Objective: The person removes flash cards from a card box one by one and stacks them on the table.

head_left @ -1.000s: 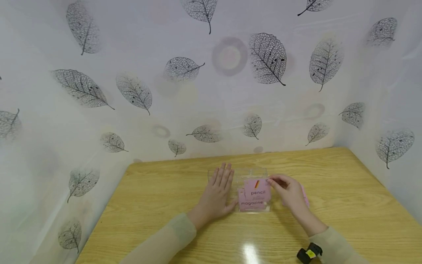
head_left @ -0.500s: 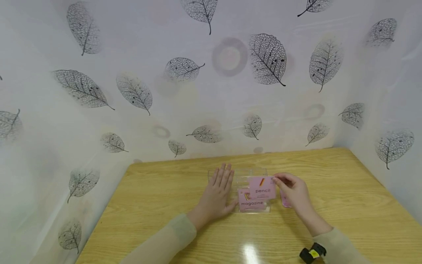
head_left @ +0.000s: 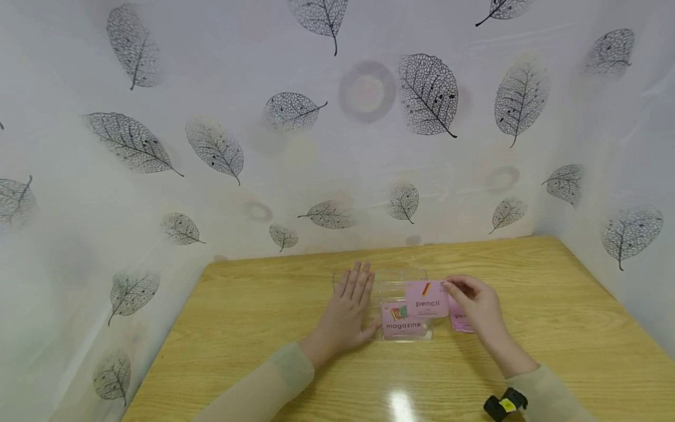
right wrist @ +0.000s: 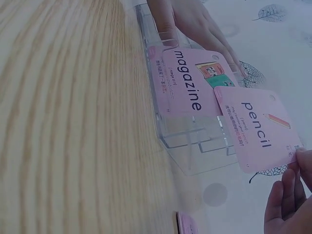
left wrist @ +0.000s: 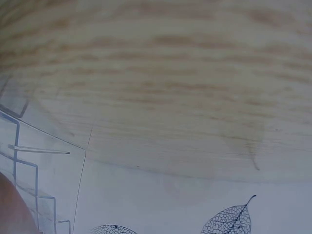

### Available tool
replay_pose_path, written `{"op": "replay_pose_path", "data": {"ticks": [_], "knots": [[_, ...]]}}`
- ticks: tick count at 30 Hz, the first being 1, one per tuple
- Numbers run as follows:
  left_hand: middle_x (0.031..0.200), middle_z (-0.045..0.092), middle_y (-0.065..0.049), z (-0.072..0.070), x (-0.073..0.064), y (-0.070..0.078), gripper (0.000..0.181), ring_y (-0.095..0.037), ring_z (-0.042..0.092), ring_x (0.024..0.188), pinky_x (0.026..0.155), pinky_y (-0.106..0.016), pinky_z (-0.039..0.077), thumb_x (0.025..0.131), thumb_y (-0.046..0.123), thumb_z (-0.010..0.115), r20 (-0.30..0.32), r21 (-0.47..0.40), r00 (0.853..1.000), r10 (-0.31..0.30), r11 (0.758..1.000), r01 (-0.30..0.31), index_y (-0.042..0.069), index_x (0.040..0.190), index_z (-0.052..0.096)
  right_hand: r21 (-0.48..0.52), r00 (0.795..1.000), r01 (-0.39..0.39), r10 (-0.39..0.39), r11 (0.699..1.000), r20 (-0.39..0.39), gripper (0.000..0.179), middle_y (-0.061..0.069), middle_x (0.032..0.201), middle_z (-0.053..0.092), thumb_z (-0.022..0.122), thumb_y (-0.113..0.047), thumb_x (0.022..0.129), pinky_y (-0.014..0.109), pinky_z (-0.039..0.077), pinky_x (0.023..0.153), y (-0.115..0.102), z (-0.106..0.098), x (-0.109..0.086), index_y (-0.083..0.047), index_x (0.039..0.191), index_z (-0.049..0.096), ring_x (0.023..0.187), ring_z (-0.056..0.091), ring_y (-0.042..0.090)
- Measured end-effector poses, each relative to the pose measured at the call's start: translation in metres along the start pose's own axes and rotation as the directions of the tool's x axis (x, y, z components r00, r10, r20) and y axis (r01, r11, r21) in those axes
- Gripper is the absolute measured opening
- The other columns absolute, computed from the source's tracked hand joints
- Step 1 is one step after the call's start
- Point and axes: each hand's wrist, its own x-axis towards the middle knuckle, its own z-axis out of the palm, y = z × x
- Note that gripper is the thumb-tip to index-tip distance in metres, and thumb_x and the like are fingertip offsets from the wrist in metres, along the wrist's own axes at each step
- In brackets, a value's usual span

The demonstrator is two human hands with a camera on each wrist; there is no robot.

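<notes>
Between thumb and fingers, my right hand (head_left: 477, 302) pinches the upper right corner of a pink flashcard reading "pencil" (head_left: 427, 298). That card is raised and partly overlaps a pink "magazine" flashcard (head_left: 403, 326) in the head view. The magazine card leans in the front tier of a clear stepped card holder (right wrist: 187, 141). My left hand (head_left: 345, 310) lies flat with straight fingers over the holder's left part, its thumb beside the magazine card. A small pile of pink cards (head_left: 460, 317) lies on the table, partly hidden behind the right hand.
The wooden table (head_left: 253, 375) runs back to a pale wall covering (head_left: 337, 164) printed with leaves. Empty clear steps of the holder show in the left wrist view. A black band with a yellow patch (head_left: 505, 404) sits at the right wrist.
My right hand has moved the pencil card to the right, away from in front of the magazine card, uncovering its picture. More of the card pile shows. The left hand has stayed still.
</notes>
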Motion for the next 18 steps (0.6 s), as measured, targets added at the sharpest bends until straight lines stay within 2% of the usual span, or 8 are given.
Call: {"op": "replay_pose_path", "data": {"ticks": [2, 9, 12, 18], "knots": [[0.156, -0.002, -0.024, 0.000, 0.000, 0.000, 0.096, -0.040, -0.003, 0.144, 0.118, -0.048, 0.001, 0.087, 0.066, 0.021, 0.003, 0.003, 1.000, 0.001, 1.000, -0.001, -0.004, 0.149, -0.004, 0.012, 1.000, 0.000, 0.000, 1.000, -0.007, 0.026, 0.012, 0.101, 0.068, 0.063, -0.021, 0.090, 0.011, 0.049, 0.069, 0.010, 0.000, 0.003, -0.001, 0.107, 0.067, 0.080, 0.057, -0.006], [0.156, 0.001, -0.024, -0.001, 0.000, 0.000, 0.097, -0.040, -0.002, 0.144, 0.118, -0.048, 0.001, 0.087, 0.067, 0.021, 0.003, 0.002, 1.000, 0.000, 1.000, 0.000, -0.004, 0.149, -0.004, -0.002, 1.000, -0.014, 0.014, 1.000, -0.018, 0.029, -0.008, 0.090, 0.066, 0.062, -0.029, 0.091, 0.019, 0.052, 0.061, 0.014, -0.005, 0.003, -0.005, 0.107, 0.067, 0.077, 0.058, 0.001], [0.156, 0.004, -0.024, -0.001, 0.000, 0.000, 0.097, -0.040, -0.001, 0.144, 0.118, -0.048, 0.001, 0.087, 0.066, 0.023, -0.007, 0.000, 1.000, 0.000, 1.000, 0.000, -0.004, 0.149, -0.003, -0.015, 1.000, -0.019, 0.019, 1.000, -0.017, 0.030, -0.007, 0.091, 0.066, 0.060, -0.031, 0.092, 0.022, 0.053, 0.061, 0.015, -0.007, 0.003, -0.006, 0.107, 0.066, 0.078, 0.059, 0.003], [0.156, 0.005, -0.025, -0.001, 0.000, 0.000, 0.098, -0.041, 0.000, 0.144, 0.118, -0.048, 0.002, 0.087, 0.066, 0.024, -0.012, -0.001, 1.000, 0.003, 1.000, -0.003, -0.004, 0.149, -0.003, -0.015, 1.000, 0.003, -0.004, 1.000, -0.026, 0.030, -0.007, 0.093, 0.066, 0.058, -0.029, 0.093, 0.018, 0.053, 0.066, 0.016, -0.010, 0.004, -0.005, 0.108, 0.066, 0.080, 0.059, -0.001]]}}
